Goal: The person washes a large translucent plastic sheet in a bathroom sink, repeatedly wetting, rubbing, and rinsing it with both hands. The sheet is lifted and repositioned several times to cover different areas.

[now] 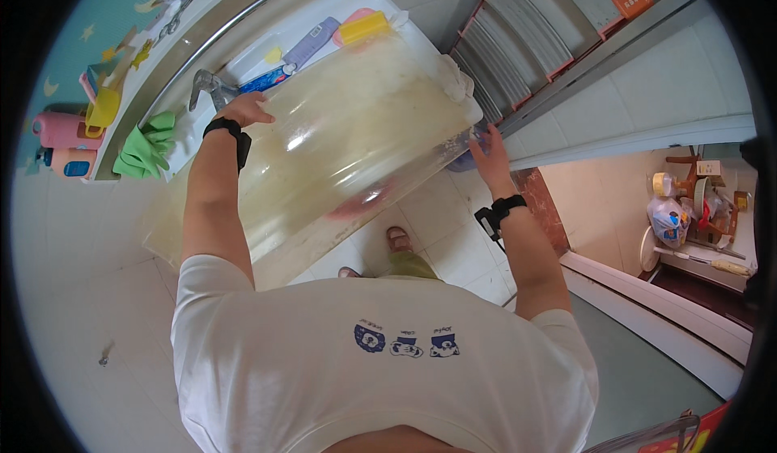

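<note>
Half covering basin (295, 25) near gloves (146, 148) with clear sheet (340, 129); reaching wide with left grip (245, 110), right grip (492, 161) (closure, hold unclear).

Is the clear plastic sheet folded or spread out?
Spread out: the clear plastic sheet lies broad over the white sink, between the left hand and right hand. Whether it doubles underneath, I cannot tell.

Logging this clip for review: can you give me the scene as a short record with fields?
Sheet: large, translucent, yellowish, glossy, draped across the white sink
Left hand: at the sheet's edge, near the faucet
Right hand: at the sheet's right end
Beyond sheet: purple bottle, blue tube
Left of sheet: green glove
Grip firmness: cannot tell
</note>
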The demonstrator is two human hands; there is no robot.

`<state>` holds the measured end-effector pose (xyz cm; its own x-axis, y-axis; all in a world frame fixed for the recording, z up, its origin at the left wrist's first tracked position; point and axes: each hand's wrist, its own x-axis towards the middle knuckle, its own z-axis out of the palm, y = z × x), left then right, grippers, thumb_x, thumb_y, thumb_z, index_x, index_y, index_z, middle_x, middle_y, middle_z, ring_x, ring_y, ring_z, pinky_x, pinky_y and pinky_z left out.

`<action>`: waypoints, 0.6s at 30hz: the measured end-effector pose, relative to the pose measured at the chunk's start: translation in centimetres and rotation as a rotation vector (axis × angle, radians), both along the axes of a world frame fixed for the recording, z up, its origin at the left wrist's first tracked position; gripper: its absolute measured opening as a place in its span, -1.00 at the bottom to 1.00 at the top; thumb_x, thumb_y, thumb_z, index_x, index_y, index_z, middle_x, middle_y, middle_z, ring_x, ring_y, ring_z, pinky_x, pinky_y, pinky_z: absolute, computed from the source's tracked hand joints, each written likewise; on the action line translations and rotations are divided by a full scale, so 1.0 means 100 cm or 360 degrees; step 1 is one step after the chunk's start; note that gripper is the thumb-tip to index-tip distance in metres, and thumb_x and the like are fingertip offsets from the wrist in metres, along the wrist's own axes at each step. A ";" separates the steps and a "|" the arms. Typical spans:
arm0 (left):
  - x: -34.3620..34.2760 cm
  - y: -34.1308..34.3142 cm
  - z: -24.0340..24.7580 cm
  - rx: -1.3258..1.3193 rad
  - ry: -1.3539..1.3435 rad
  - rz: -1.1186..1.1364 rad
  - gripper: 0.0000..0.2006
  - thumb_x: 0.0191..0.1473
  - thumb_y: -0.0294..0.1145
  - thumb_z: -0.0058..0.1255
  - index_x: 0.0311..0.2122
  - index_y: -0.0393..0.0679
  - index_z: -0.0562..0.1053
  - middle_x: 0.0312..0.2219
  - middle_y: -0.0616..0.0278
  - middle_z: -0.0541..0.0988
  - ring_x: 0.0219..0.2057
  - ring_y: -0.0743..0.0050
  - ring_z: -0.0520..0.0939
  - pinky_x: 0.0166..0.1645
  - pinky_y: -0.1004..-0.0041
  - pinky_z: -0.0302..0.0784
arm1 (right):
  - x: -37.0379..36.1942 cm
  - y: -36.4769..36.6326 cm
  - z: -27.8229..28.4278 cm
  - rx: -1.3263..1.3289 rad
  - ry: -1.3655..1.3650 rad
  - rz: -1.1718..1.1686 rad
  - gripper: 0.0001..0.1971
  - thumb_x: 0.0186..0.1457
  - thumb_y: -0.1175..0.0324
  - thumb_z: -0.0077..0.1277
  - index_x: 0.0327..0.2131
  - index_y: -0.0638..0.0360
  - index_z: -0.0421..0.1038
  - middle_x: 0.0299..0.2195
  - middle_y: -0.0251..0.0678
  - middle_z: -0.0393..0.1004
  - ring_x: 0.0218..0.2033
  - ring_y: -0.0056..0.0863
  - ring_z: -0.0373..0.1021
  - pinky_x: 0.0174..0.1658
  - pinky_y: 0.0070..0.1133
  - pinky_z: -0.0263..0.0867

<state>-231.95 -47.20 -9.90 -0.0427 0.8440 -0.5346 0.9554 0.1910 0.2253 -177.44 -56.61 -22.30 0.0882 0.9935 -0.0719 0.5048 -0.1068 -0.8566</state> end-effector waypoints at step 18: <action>0.052 -0.175 0.159 0.0820 -0.0022 0.0051 -0.87 -0.02 -0.39 0.14 -0.37 -0.19 0.51 -0.56 0.18 0.54 -0.51 0.38 0.54 -0.36 0.47 0.42 | -0.129 -0.051 -0.012 -0.1145 0.2255 0.0131 -0.65 0.18 0.21 -0.01 -0.01 0.04 0.21 0.00 -0.36 0.29 0.04 -0.39 0.28 0.08 -0.35 0.19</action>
